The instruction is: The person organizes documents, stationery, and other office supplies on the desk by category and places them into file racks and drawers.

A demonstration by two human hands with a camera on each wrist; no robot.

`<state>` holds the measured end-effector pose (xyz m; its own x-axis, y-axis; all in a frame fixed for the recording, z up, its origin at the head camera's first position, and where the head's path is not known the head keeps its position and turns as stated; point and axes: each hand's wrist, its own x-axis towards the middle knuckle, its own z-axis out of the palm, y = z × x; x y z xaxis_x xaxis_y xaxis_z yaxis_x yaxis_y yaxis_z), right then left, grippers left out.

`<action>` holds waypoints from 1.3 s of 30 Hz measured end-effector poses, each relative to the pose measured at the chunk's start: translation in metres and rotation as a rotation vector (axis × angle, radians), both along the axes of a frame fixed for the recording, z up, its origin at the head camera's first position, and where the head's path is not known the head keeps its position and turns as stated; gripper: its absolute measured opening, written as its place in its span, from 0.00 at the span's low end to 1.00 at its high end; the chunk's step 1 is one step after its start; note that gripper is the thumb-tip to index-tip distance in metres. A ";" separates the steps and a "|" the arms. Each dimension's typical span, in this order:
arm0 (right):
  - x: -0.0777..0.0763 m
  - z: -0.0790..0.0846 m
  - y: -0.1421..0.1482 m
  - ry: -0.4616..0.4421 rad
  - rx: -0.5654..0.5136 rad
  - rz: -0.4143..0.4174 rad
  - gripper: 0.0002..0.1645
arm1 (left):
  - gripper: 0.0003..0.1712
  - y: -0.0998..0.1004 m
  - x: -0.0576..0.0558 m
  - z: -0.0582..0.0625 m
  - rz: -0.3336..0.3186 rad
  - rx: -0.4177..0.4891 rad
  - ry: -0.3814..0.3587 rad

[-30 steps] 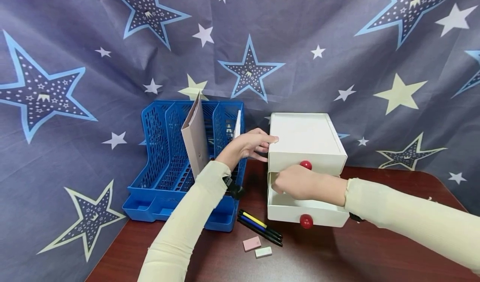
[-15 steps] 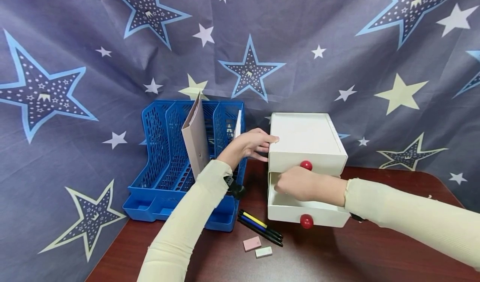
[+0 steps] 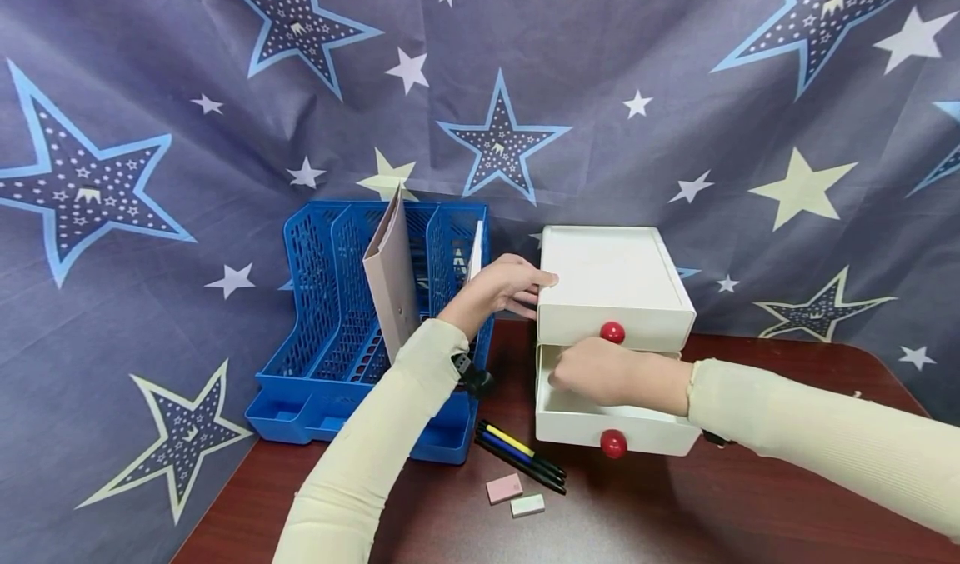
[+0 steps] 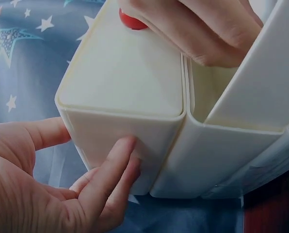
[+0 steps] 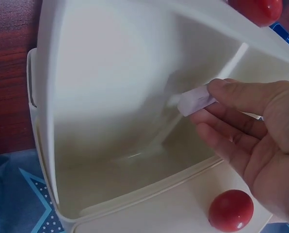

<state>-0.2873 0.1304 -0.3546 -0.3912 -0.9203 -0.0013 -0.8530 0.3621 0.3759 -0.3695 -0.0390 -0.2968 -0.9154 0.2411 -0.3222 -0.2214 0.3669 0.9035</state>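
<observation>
The white two-drawer desktop box [image 3: 603,264] has red knobs, and its lower drawer [image 3: 570,428] is pulled out. My left hand [image 3: 510,284] rests against the box's left side, thumb at the top edge; in the left wrist view its nearly straight fingers [image 4: 116,158] touch the side wall. Reaching into the lower drawer, my right hand [image 3: 600,371] hides what it holds in the head view. The right wrist view shows its thumb and fingers pinching a small whitish eraser [image 5: 195,100], held above the drawer floor [image 5: 101,97].
To the left stands a blue file rack [image 3: 307,331] with a beige folder [image 3: 392,285] upright in it. On the dark red table [image 3: 720,514], several pens [image 3: 517,456], a pink eraser [image 3: 504,487] and a white eraser [image 3: 527,506] lie in front. A star-patterned cloth [image 3: 600,164] hangs behind.
Almost nothing differs. My left wrist has shifted very slightly while the hand stays on the box; my right hand keeps its place in the open lower drawer.
</observation>
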 end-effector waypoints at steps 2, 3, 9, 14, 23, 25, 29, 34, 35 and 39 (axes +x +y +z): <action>0.000 -0.001 -0.001 -0.007 -0.001 -0.001 0.10 | 0.15 0.000 -0.001 0.000 -0.003 -0.006 0.004; -0.001 -0.001 -0.001 -0.013 -0.002 -0.003 0.11 | 0.16 0.000 -0.001 0.000 -0.007 -0.006 0.003; -0.002 -0.003 -0.003 -0.033 -0.010 0.000 0.12 | 0.18 -0.003 -0.003 0.000 -0.018 0.002 0.003; -0.003 -0.004 -0.004 -0.025 -0.008 0.006 0.13 | 0.18 -0.004 -0.001 0.001 -0.025 0.003 0.020; -0.003 -0.006 -0.005 -0.008 0.029 -0.013 0.12 | 0.15 -0.004 -0.004 -0.002 -0.048 -0.008 0.030; -0.004 -0.006 -0.005 -0.013 0.037 -0.022 0.11 | 0.15 -0.004 -0.004 -0.003 -0.050 -0.001 0.024; -0.005 -0.007 -0.005 -0.015 0.054 -0.032 0.08 | 0.15 -0.005 -0.004 -0.003 -0.051 0.010 0.020; -0.006 -0.008 -0.005 -0.007 0.061 -0.030 0.06 | 0.16 -0.006 -0.005 -0.005 -0.041 0.007 0.021; -0.006 -0.008 -0.005 -0.006 0.061 -0.030 0.06 | 0.16 -0.006 -0.006 -0.005 -0.039 0.008 0.021; -0.006 -0.008 -0.004 -0.003 0.057 -0.026 0.06 | 0.17 -0.005 -0.005 -0.005 -0.036 0.018 0.019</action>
<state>-0.2933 0.1267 -0.3625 -0.4149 -0.9083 -0.0541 -0.8446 0.3623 0.3942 -0.3748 -0.0442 -0.3022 -0.9121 0.2795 -0.2999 -0.1908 0.3581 0.9140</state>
